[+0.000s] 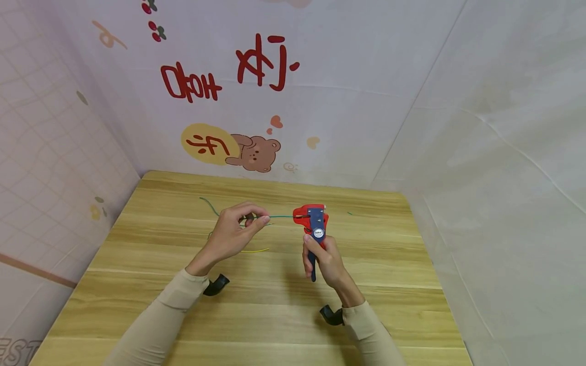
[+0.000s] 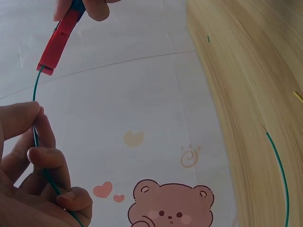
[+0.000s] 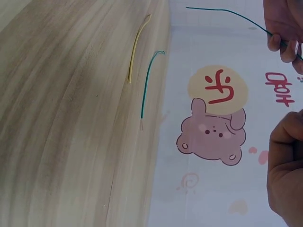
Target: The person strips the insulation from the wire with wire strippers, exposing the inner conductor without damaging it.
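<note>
My left hand [image 1: 235,231] pinches a thin green wire [image 1: 280,216] between thumb and fingertips. In the left wrist view the wire [image 2: 36,90] also runs through the curled fingers of that hand [image 2: 33,165], and its loose tail [image 3: 227,10] sticks out in the right wrist view. The wire's other end enters the red jaws of a wire stripper [image 1: 316,219]. Its dark blue handle is gripped by my right hand [image 1: 328,260], which holds the tool upright above the table. The wire's tip inside the jaws is hidden.
On the wooden table [image 1: 274,315] lie a yellow wire [image 3: 134,52] and another green wire [image 3: 146,87] with a bare end. A small green scrap [image 1: 350,213] is to the right. Black curved pieces [image 1: 216,285] sit at both wrists. Printed cloth walls [image 1: 348,127] enclose the table.
</note>
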`<state>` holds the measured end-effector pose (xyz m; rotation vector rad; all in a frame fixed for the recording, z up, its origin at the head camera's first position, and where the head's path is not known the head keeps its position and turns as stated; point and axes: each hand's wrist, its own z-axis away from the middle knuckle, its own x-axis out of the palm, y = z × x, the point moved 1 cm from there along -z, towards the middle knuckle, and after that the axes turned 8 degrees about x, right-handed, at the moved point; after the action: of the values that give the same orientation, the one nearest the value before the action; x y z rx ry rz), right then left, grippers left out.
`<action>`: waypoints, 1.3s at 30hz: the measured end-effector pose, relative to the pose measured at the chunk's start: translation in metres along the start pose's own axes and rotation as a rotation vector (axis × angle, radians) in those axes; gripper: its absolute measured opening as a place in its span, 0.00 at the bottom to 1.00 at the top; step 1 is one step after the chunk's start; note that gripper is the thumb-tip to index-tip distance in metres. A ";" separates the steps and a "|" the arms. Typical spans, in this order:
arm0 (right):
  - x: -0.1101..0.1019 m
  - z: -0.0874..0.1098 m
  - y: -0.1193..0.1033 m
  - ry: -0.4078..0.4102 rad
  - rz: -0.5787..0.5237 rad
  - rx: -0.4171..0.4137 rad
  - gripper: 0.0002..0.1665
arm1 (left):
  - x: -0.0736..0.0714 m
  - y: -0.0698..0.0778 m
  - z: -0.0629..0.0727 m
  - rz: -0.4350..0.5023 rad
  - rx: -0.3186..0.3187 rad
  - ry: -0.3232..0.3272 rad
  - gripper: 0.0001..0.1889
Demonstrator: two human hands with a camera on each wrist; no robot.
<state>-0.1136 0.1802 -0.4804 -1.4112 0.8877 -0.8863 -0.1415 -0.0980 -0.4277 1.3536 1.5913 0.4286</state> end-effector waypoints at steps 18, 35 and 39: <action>-0.011 0.005 0.002 0.009 -0.065 -0.027 0.33 | -0.009 -0.006 0.002 0.022 -0.011 0.011 0.04; -0.011 0.005 0.002 -0.011 -0.070 -0.022 0.31 | -0.008 -0.002 0.003 0.045 -0.038 -0.027 0.04; -0.008 0.005 0.002 -0.025 -0.060 -0.004 0.31 | -0.004 -0.002 0.002 0.057 -0.034 -0.038 0.04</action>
<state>-0.1127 0.1895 -0.4822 -1.4563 0.8324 -0.9107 -0.1416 -0.1029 -0.4283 1.3765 1.5105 0.4599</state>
